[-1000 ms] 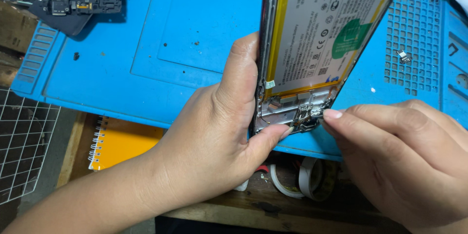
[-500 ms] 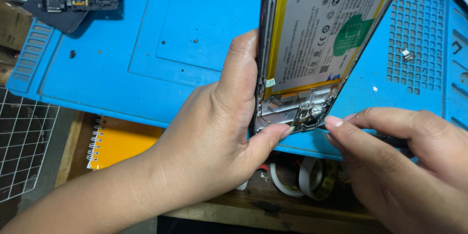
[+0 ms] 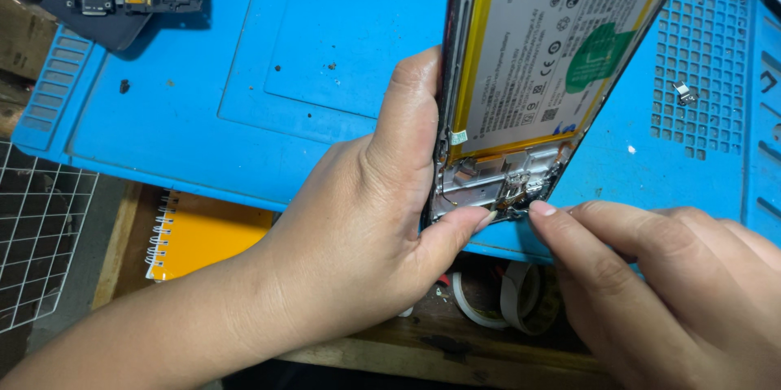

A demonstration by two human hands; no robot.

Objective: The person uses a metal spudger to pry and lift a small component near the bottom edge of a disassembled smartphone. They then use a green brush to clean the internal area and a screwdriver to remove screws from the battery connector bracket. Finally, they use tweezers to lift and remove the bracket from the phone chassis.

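The right hand (image 3: 675, 292) has slid left, its pinched fingertips now touching the phone's near end. A blue mat (image 3: 268, 73) covers the wooden bench (image 3: 390, 349). The left hand (image 3: 366, 235) grips the open phone (image 3: 529, 73), tilted up, its grey battery showing.

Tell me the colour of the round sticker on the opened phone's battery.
Green, on the round sticker; the head view shows it.

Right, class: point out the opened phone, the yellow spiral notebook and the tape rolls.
opened phone (image 3: 537, 56), head view, on the pale battery label.
yellow spiral notebook (image 3: 215, 231), head view, on its yellow cover.
tape rolls (image 3: 521, 305), head view, on the white roll under the mat's edge.
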